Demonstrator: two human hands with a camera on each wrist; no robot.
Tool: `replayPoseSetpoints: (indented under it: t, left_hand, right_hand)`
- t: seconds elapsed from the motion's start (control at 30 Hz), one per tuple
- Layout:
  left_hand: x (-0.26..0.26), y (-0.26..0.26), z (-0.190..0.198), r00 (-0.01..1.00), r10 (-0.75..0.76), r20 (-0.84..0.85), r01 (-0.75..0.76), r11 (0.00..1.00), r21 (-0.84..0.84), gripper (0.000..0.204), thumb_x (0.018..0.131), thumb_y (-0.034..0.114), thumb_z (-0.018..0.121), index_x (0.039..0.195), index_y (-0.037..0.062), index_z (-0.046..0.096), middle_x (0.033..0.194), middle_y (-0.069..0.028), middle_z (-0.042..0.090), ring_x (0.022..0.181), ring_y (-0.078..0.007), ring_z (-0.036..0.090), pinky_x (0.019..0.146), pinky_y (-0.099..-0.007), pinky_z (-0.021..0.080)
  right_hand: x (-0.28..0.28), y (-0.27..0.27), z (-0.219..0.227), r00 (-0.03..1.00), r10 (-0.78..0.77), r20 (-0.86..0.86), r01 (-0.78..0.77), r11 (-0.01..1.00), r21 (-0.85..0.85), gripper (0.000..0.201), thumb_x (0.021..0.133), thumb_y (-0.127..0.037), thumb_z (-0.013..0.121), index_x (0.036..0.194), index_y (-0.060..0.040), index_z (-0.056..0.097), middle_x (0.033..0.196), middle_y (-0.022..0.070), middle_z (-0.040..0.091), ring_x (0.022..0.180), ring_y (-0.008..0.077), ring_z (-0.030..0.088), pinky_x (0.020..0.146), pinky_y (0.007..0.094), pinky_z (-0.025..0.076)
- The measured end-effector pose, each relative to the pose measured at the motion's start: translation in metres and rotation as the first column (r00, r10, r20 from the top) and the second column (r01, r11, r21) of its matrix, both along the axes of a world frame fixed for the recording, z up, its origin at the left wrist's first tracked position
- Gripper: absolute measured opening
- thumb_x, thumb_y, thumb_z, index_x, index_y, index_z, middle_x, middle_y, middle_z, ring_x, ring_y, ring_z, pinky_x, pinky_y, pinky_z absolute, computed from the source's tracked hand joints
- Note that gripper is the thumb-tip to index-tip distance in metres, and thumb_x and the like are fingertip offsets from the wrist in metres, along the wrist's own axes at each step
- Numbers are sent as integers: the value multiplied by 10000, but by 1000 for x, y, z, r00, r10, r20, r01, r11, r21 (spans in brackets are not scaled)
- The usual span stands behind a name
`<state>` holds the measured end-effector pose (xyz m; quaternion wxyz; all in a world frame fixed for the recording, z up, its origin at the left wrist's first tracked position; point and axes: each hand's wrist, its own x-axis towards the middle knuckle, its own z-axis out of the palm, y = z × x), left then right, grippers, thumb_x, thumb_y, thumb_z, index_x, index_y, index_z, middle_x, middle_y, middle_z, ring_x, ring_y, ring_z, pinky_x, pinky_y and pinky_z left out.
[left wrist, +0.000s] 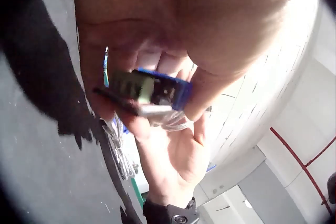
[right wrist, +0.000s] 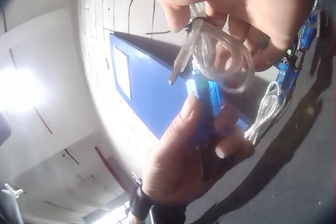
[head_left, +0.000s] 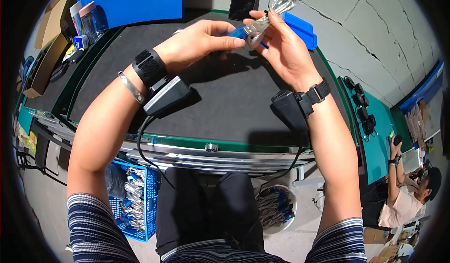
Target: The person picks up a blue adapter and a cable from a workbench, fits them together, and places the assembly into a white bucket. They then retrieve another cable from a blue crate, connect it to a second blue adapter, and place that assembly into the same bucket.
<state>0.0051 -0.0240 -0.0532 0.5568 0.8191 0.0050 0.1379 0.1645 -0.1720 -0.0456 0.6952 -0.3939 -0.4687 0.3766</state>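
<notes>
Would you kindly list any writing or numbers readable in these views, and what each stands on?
"10:49": on the lit screen of the black phone standing at the back of the bench; the smaller lines beneath it are too small to read.
The small box at the bench's left: print too blurred to read.
No other text is legible.

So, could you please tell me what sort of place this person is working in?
Probably a workshop or small assembly floor. A black-matted workbench stands against a block wall, a blue crate of bundled cables sits beneath it, and both hands hold a coiled clear cable with a blue connector.
</notes>
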Motion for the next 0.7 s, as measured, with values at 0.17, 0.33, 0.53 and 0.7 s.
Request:
replayPoseSetpoints:
  t: [0.17, 0.33, 0.53, 0.7]
  left_hand:
    - [0, 7, 5, 899, 376, 225, -436, 818, 376, 430, 804, 194, 766, 1148, -7, 605, 997, -81, 662, 895, -142, 610, 818, -278, 488]
    - [-7, -4, 13, 902, 318, 292, -425, 770, 475, 457, 797, 103, 713, 1226, 24, 578, 1040, -99, 650, 940, -153, 607, 851, -295, 488]
    - [-5, -6, 14, 947, 85, 310, -236, 837, 493, 585, 813, 109, 716, 1348, 88, 482, 1140, -97, 605, 1012, -177, 595, 897, -326, 487]
    - [-2, 2, 8, 971, 140, 194, -193, 937, 290, 511, 856, 194, 727, 1289, 46, 501, 1101, -75, 617, 1018, -130, 589, 910, -279, 478]
  right_hand:
    - [-6, -1, -1, 967, -202, 156, 227, 958, -172, 418, 923, -483, 593, 1099, -105, 586, 1038, 17, 608, 964, 120, 572, 844, 269, 441]
    - [0, 0, -4, 989, -125, 78, 138, 972, -190, 363, 934, -428, 604, 1074, -95, 572, 1057, 36, 615, 945, 146, 615, 835, 284, 461]
    - [12, 0, -4, 988, -155, -2, 155, 987, -47, 317, 983, -318, 548, 1205, -92, 540, 1058, 45, 631, 955, 162, 633, 851, 303, 472]
    - [8, -4, -1, 967, -254, -27, 255, 965, 53, 313, 997, -276, 524, 1263, -111, 513, 1117, 40, 624, 999, 153, 623, 881, 326, 466]
